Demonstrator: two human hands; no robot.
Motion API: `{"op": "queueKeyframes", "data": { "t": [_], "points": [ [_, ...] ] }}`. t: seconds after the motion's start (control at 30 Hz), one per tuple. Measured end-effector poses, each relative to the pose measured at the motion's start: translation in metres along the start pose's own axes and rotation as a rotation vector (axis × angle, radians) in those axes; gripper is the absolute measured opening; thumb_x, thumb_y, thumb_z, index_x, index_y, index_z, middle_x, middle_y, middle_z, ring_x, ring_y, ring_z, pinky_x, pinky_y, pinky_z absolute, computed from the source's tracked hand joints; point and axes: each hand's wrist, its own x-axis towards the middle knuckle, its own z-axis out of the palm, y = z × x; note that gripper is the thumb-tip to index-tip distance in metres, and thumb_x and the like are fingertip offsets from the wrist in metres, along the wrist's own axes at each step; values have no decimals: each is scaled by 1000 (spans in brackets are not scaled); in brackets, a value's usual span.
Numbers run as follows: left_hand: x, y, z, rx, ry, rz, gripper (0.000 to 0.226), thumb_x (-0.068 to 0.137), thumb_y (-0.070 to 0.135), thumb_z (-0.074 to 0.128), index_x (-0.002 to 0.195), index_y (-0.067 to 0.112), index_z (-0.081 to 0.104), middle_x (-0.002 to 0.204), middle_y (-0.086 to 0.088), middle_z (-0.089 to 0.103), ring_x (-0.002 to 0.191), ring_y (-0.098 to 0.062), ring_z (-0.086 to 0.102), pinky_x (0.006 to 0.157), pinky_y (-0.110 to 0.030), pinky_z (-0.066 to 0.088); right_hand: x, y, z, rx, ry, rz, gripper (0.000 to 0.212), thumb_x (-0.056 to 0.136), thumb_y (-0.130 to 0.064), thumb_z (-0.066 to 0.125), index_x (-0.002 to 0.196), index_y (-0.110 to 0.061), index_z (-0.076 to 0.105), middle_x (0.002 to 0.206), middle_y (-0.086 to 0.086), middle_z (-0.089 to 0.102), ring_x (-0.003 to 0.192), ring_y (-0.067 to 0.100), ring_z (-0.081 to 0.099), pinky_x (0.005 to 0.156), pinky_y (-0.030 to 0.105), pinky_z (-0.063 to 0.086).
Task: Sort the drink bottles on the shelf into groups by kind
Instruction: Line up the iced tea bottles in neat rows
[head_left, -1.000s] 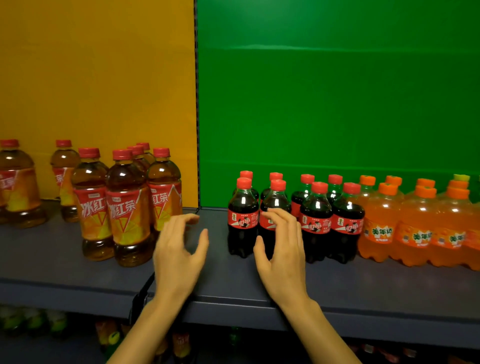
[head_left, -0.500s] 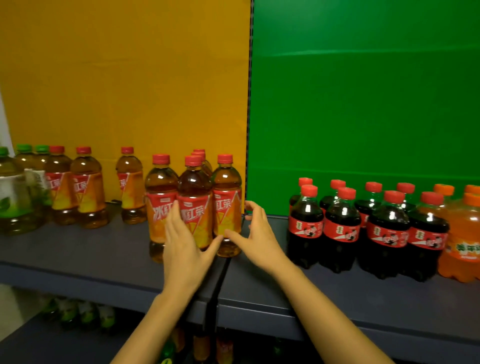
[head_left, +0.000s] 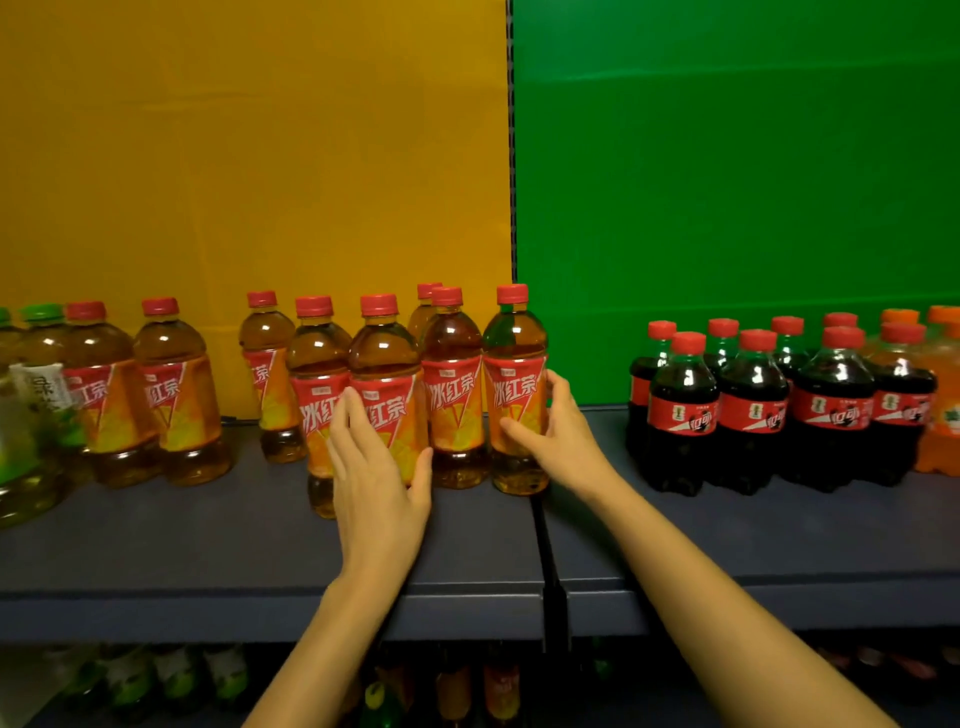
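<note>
A yellow panel (head_left: 249, 156) backs the left half of the scene and a green panel (head_left: 727, 182) the right, and a dark grey shelf (head_left: 208, 535) runs across below both. In the middle of the shelf, in front of the yellow panel, stands a tight cluster of iced tea bottles (head_left: 452, 395) with red caps and red-and-orange labels. The left hand (head_left: 376, 478) lies flat against the front of the cluster, fingers straight and together, touching the front tea bottle (head_left: 384, 353) and its left neighbour without curling round either. The right hand (head_left: 563, 434) grips the rightmost tea bottle (head_left: 514, 364) at label height, thumb across the front and fingers wrapped round its right side; that bottle stands upright on the shelf, just left of the seam between the 2 shelf boards and touching the bottle beside it. Further left, apart from the cluster, 2 more tea bottles (head_left: 176, 395) stand side by side, and at the far left edge are green tea bottles (head_left: 21, 441) with green caps. To the right, in front of the green panel and well apart from the tea, the cola bottles (head_left: 753, 410) form their own group, with orange soda bottles (head_left: 943, 395) just beside them at the frame edge. A lower shelf holds what seem to be more bottles (head_left: 171, 675), too dim to tell by kind.
</note>
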Motion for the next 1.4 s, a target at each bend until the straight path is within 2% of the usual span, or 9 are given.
{"op": "queueKeyframes", "data": {
  "t": [0.27,0.43,0.57,0.67,0.77,0.93,1.23,1.33,1.4],
  "points": [
    [17,-11,-2,184,-31,65,94,77,17,72,144,-6,11,153,-25,10,141,-38,13,112,-44,20,6,-2,10,19,26,39,75,83,-22,66,142,-17,20,139,7,42,125,21,45,106,44,39],
    [17,2,11,260,-93,444,91,57,-18,64,140,-4,28,145,-26,32,135,-38,33,105,-42,29,8,1,14,60,6,64,74,84,-22,64,142,-17,18,137,6,46,124,19,48,106,45,40],
    [12,18,22,132,-253,234,93,64,-4,74,140,-8,19,144,-29,33,133,-40,36,104,-40,30,14,2,15,88,-26,84,74,85,-19,64,142,-15,17,138,8,46,123,19,49,106,42,40],
    [17,28,29,14,-268,93,85,88,13,57,144,-5,-5,154,-23,6,144,-32,13,110,-29,10,18,4,16,94,-34,81,73,85,-17,64,142,-15,18,136,7,47,121,18,50,105,40,41],
    [25,35,33,-44,-275,-22,81,95,20,47,142,-1,-16,156,-17,-6,145,-27,4,115,-30,12,21,8,17,104,-44,68,72,85,-17,63,142,-15,18,135,6,47,120,17,50,104,38,42],
    [28,38,36,75,-236,-26,83,88,9,56,144,-3,-4,154,-23,5,144,-34,12,114,-36,19,26,15,19,115,-45,49,71,85,-16,63,142,-17,19,136,6,47,121,17,50,105,40,41],
    [18,37,37,-60,-336,-2,82,95,19,44,141,0,-21,152,-15,-26,143,-24,-18,108,-24,-11,28,13,19,114,-61,36,68,83,-32,65,138,-21,27,135,2,47,123,16,48,106,40,40],
    [14,31,26,-115,-301,70,70,94,20,47,147,7,4,156,-5,-5,144,-14,-1,111,-23,1,37,-8,9,163,49,63,74,80,-55,53,142,-21,30,145,2,37,132,15,37,111,40,32],
    [16,23,15,-136,-143,150,46,90,15,53,135,11,44,146,-2,36,133,-7,28,108,-28,33,54,-32,-3,146,142,-5,62,89,-47,47,141,-16,34,145,4,37,132,15,36,110,34,29]
  ]
}}
